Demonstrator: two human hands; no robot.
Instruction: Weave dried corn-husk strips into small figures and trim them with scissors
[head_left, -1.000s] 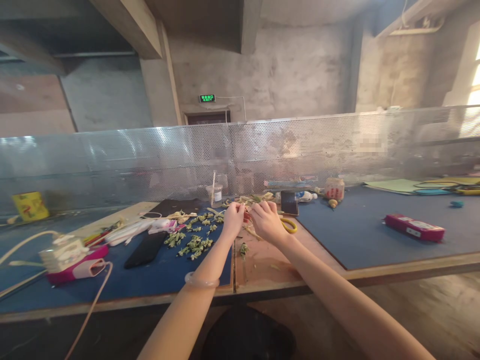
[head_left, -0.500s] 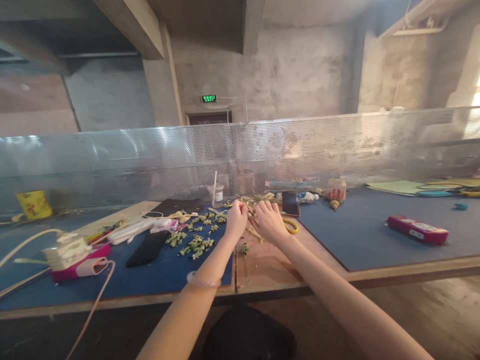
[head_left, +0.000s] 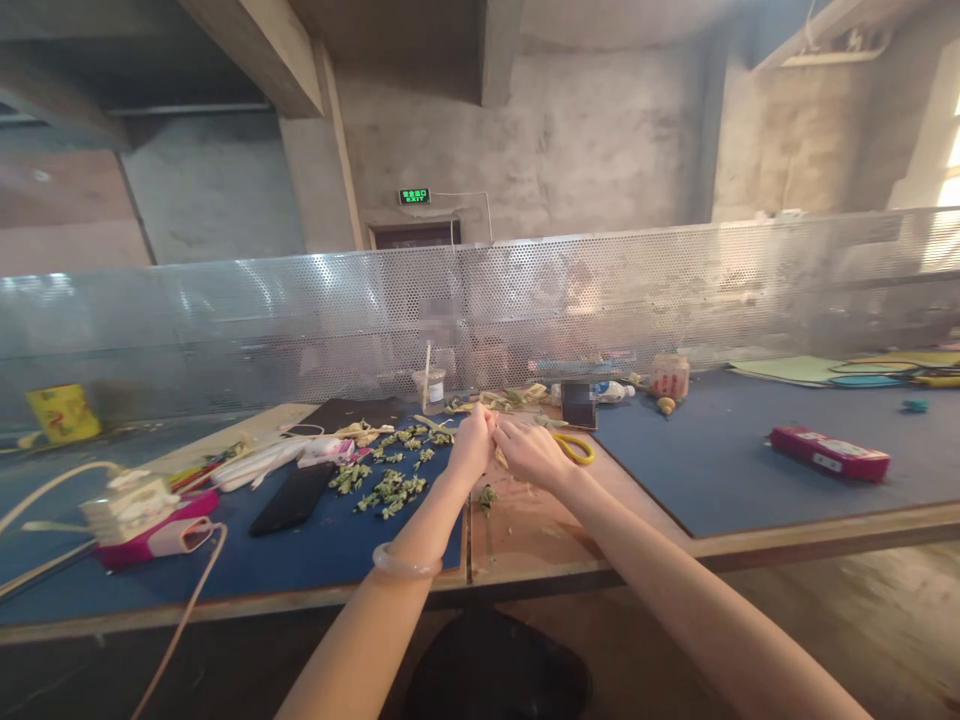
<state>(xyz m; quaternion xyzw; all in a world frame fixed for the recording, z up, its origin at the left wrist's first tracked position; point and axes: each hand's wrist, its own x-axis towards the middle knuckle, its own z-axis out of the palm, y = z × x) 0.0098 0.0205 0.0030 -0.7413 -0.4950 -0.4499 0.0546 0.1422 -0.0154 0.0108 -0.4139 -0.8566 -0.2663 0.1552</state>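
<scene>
Status: partway, as judged. Left hand point(head_left: 472, 445) and right hand point(head_left: 529, 452) meet, fingers curled in; cannot tell what they grip. Green sprigs point(head_left: 391, 493) lie clustered on blue mat point(head_left: 337, 555), lone sprig point(head_left: 487, 497) on board point(head_left: 525, 550). Amount left unclear.

We find our left forearm point(head_left: 375, 625) and right forearm point(head_left: 675, 585) unsleeved, reaching forward and converging. Our left hand point(head_left: 472, 446) is turned thumb side up, fingers curled in. Our right hand point(head_left: 534, 456) shows its back uppermost, fingers bent inward. The fingertips appear to meet; their exact grip is hidden.
</scene>
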